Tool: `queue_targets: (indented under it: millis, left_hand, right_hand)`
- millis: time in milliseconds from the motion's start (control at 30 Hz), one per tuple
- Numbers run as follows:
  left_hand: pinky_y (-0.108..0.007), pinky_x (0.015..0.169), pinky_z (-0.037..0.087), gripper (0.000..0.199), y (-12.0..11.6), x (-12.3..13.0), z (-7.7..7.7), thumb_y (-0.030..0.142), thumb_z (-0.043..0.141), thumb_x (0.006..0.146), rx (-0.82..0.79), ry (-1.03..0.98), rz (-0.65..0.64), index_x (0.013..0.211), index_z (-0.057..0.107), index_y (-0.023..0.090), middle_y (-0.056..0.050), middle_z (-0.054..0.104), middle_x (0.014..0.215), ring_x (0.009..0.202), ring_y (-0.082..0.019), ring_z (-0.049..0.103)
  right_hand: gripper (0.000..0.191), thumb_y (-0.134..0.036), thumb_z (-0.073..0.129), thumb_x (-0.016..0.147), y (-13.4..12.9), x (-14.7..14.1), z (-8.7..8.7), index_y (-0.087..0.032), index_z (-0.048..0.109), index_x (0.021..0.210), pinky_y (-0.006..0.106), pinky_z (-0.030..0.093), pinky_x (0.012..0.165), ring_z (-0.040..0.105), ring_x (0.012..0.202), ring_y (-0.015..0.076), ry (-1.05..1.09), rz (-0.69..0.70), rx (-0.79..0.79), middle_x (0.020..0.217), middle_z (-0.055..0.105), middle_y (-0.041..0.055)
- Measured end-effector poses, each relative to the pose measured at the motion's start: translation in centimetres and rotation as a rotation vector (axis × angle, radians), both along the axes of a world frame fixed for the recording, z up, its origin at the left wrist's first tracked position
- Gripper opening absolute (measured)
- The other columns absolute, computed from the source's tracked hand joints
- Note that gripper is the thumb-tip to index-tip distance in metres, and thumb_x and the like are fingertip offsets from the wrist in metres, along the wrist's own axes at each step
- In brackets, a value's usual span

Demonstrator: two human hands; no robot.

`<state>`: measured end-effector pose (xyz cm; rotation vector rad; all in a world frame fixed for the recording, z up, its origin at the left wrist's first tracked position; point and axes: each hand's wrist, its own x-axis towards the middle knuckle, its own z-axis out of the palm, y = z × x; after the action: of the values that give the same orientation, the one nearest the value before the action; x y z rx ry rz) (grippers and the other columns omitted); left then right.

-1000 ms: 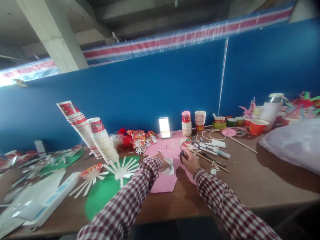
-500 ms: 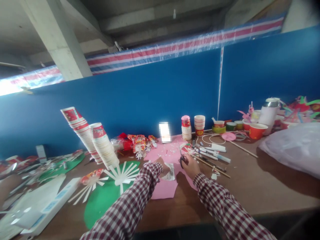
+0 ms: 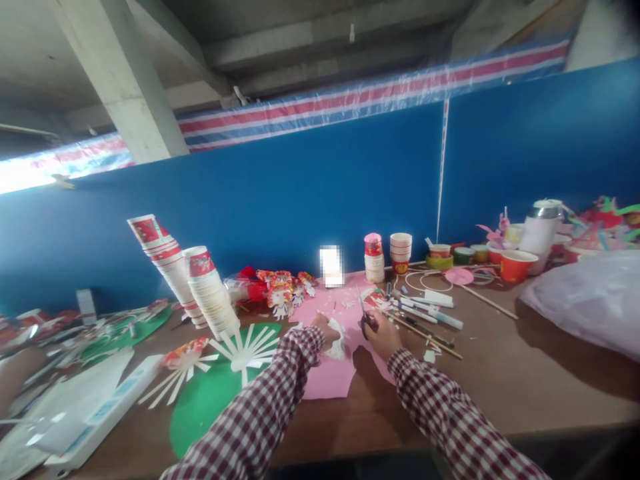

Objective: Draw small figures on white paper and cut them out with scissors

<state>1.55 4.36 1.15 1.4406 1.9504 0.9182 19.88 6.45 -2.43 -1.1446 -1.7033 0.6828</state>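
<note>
Right hand (image 3: 384,335) grips scissors (image 3: 365,327), blades pointing forward. Left hand (image 3: 325,328), extended inward, grasps white paper (image 3: 339,347) on its right side.

The left arm (image 3: 260,413) slants in from the lower edge, up and to the right, while the right arm (image 3: 455,407) slants up and to the left, both in long checked sleeves (image 3: 290,363). The left hand (image 3: 327,333) reaches forward with its back toward the view, the fingertips too small and blurred to read. Near it but apart, the right hand (image 3: 384,335) is curled inward in a grip.
</note>
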Motion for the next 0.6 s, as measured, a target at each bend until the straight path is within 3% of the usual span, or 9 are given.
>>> queue_targets:
  millis: [100,233,467,600]
  left_hand:
    - [-0.029,0.058,0.043,0.048,-0.3,-0.2,0.2,0.006,0.068,0.046,-0.014,-0.050,0.044,0.091,0.055,0.014,-0.002,0.058,0.064,0.065,-0.023,0.060]
    - [-0.029,0.059,0.045,0.060,-0.5,-0.8,0.4,0.006,0.064,0.048,0.069,-0.191,0.027,0.105,0.049,0.014,-0.004,0.059,0.077,0.070,-0.021,0.059]
    - [-0.030,0.065,0.050,0.046,-0.4,-1.3,-0.3,0.006,0.060,0.052,0.203,-0.555,-0.030,0.097,0.051,0.012,-0.005,0.062,0.081,0.073,-0.017,0.060]
    - [-0.031,0.064,0.051,0.049,-0.5,-0.6,-1.0,0.012,0.065,0.051,0.245,-0.716,-0.022,0.098,0.052,0.013,-0.005,0.063,0.081,0.073,-0.018,0.061]
  right_hand:
    - [0.026,-0.034,0.054,0.074,-0.2,0.0,0.2,-0.017,0.062,0.093,0.033,0.044,0.070,0.060,0.074,0.0217,0.040,0.010,-0.005,0.080,0.065,0.0062]
    - [0.029,-0.035,0.057,0.072,-0.5,0.1,0.5,-0.017,0.061,0.095,0.033,0.044,0.070,0.059,0.073,0.0214,0.122,0.023,-0.021,0.077,0.065,0.0049]
    - [0.038,-0.034,0.065,0.065,-0.2,-1.1,1.9,-0.016,0.056,0.097,0.029,0.048,0.059,0.061,0.068,0.0190,0.305,0.129,-0.130,0.076,0.065,0.0039]
    - [0.038,-0.037,0.061,0.069,-0.2,-2.4,2.3,-0.015,0.053,0.099,0.021,0.040,0.041,0.059,0.056,0.0164,0.395,0.206,-0.250,0.066,0.064,0.0026]
